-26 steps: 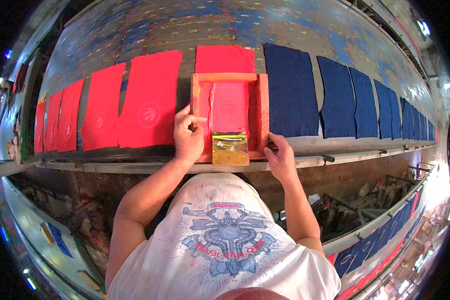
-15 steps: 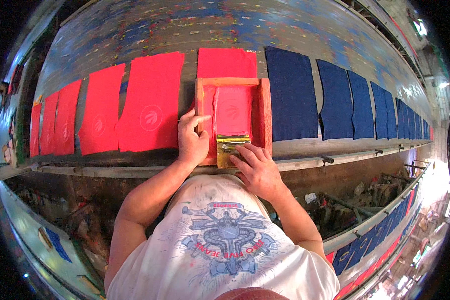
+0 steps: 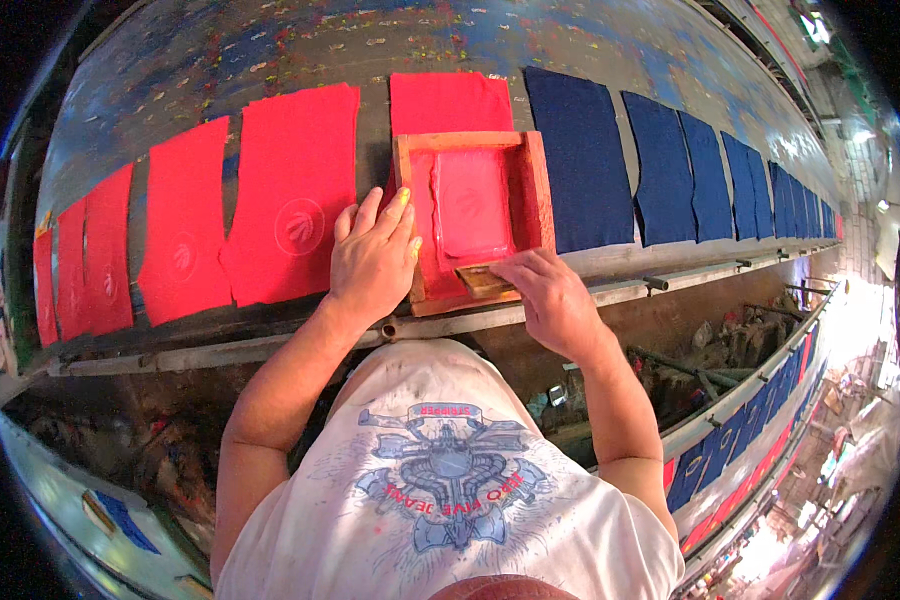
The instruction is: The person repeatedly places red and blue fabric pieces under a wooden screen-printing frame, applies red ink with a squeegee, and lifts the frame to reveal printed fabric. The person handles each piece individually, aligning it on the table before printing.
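A wooden screen-printing frame [image 3: 536, 190] with pink ink inside and a faint emblem on its mesh lies over a red fabric panel [image 3: 450, 100]. My left hand [image 3: 372, 262] rests along the frame's left side, fingers stretched, with yellow on some fingertips. At the lower right of the frame, my right hand [image 3: 555, 300] grips a squeegee [image 3: 478, 281] with a yellowish translucent blade. Red panels [image 3: 290, 170] with pale circular emblems lie to the left, and plain navy panels [image 3: 577, 150] to the right.
The printing table [image 3: 430, 40] has a metal rail [image 3: 620, 295] with short knobs along its near edge. Below it is a gap with clutter [image 3: 730, 340]. Another rail and table [image 3: 740, 450] with navy and red panels run at the lower right, and one [image 3: 60, 480] at the lower left.
My left hand has gone from gripping the frame's side to lying with fingers stretched. My right hand moved from the frame's right side onto the squeegee, whose blade is now tilted flatter.
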### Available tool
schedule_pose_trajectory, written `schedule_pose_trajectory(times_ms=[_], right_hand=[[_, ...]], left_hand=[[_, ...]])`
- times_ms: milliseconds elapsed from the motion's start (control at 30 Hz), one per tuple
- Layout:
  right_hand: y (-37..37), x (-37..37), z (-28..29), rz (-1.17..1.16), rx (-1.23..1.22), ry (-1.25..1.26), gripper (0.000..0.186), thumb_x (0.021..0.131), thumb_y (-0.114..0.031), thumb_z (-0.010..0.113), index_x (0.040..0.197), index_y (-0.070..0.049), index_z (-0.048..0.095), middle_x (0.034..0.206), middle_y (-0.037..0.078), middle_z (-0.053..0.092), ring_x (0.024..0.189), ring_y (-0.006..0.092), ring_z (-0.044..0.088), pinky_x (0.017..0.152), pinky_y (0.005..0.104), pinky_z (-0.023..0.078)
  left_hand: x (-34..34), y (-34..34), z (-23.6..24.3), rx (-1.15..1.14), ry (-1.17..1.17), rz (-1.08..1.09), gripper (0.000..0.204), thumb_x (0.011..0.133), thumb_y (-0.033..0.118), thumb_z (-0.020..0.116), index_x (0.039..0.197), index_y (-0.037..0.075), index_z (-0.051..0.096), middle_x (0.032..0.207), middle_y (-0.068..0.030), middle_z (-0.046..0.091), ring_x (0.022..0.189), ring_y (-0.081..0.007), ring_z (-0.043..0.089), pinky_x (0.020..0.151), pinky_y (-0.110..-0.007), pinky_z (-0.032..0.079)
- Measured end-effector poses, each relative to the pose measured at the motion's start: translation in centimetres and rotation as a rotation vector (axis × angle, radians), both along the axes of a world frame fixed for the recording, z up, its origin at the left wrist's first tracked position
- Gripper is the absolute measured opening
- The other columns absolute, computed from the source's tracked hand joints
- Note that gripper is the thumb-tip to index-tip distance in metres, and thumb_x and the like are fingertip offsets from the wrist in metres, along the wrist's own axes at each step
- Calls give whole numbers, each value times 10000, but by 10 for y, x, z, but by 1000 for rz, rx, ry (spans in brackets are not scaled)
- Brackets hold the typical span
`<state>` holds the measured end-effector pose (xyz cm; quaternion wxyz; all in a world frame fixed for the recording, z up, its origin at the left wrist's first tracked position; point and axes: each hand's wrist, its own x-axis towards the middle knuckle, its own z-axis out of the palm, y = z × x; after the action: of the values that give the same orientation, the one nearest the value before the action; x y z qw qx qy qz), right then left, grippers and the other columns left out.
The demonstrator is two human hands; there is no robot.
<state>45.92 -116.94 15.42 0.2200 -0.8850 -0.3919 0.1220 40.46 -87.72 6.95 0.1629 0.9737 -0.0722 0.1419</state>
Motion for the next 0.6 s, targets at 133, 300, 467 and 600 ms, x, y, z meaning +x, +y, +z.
schedule_pose_trajectory(times_ms=[133, 300, 467, 600], right_hand=[[0, -36, -20, -33, 16, -118, 629, 765, 67, 726, 1384, -40, 765, 1397, 144, 750, 1359, 395, 671, 1166, 505, 561], [8, -37, -43, -60, 37, -244, 619, 790, 35, 737, 1403, -47, 759, 1447, 144, 737, 1393, 404, 663, 1192, 523, 547], [29, 24, -52, -16, 98, -327, 536, 873, -3, 674, 1399, -52, 759, 1393, 149, 760, 1308, 371, 701, 1160, 487, 562], [46, 74, -48, -39, 35, -318, 498, 893, 54, 651, 1354, -82, 782, 1339, 129, 783, 1258, 377, 732, 1049, 470, 628]], left_hand=[[7, 8, 0, 44, 34, -64, 450, 1012, 149, 675, 1424, -18, 747, 1603, -155, 663, 1488, -387, 563, 1238, -565, 415], [13, 10, 4, 28, 98, -99, 432, 1002, 87, 617, 1396, -24, 754, 1569, -151, 691, 1385, -344, 632, 1236, -549, 428], [16, 5, 9, 82, 133, -74, 426, 979, 72, 627, 1369, -28, 765, 1538, -133, 713, 1270, -304, 669, 1233, -551, 430], [16, 0, 13, 81, 100, -28, 390, 986, 108, 648, 1323, -29, 790, 1472, -119, 742, 1196, -304, 682, 1240, -576, 437]])
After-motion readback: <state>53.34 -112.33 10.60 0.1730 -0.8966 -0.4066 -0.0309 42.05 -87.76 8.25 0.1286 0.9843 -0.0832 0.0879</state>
